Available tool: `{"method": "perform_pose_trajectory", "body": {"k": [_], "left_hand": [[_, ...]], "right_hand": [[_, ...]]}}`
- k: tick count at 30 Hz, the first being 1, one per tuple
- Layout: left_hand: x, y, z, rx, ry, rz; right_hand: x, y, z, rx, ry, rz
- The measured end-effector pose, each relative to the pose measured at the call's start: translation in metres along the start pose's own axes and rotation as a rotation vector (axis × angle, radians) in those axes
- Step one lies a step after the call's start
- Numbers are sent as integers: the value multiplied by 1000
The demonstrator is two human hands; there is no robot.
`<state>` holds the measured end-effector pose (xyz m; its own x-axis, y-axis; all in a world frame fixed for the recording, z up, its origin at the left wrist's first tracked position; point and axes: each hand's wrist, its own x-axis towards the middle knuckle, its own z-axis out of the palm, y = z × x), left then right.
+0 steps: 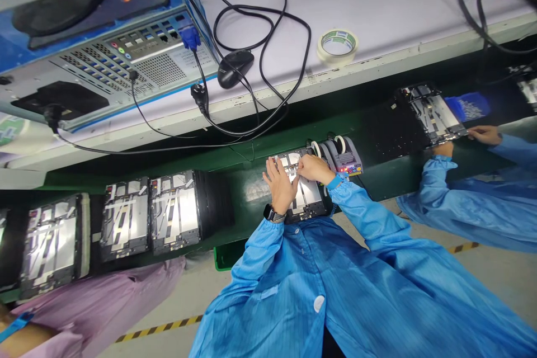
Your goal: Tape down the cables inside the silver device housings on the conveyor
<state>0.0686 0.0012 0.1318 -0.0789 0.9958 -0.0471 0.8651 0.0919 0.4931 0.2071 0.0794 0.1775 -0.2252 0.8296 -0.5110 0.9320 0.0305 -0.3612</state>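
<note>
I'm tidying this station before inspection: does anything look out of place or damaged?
Yes, slightly. A loose black plug sits at the shelf's front edge, connected to nothing visible, and a mouse lies among tangled cables nearby. The edge's paint also looks chipped.

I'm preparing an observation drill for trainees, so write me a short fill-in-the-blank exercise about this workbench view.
1. The watch is on the camera wearer's ____ wrist.
2. The right hand, over an open device, wears a wristband coloured ____.
3. In the picture, the tape roll lies to the ____ of the black mouse.

Missing words: left; blue; right.
</note>
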Motion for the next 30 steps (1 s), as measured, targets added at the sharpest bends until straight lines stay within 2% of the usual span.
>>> {"method": "perform_pose_trajectory", "body": {"k": [7, 13, 18, 21, 25, 27, 30], "left_hand": [[0, -10, -4, -48, 11, -29], [5, -40, -3, -132, 41, -207], [9, -47, 7, -205, 6, -268], [7, -52, 11, -280, 6, -301], [4, -66, 14, -468, 46, -350], [2, -72, 16, -617, 35, -367], [1, -76, 18, -784, 4, -362]], "right_hand": [[0, 1, -8, -132, -19, 32], [-5, -5, -13, -100, 42, 78], [-7, -14, -5, -80, 86, 102], [-9, 1, -2, -55, 112, 166], [-21, 34, 14, 28, 190, 249], [-33, 55, 29, 143, 272, 262], [-52, 93, 60, 451, 456, 305]]}}
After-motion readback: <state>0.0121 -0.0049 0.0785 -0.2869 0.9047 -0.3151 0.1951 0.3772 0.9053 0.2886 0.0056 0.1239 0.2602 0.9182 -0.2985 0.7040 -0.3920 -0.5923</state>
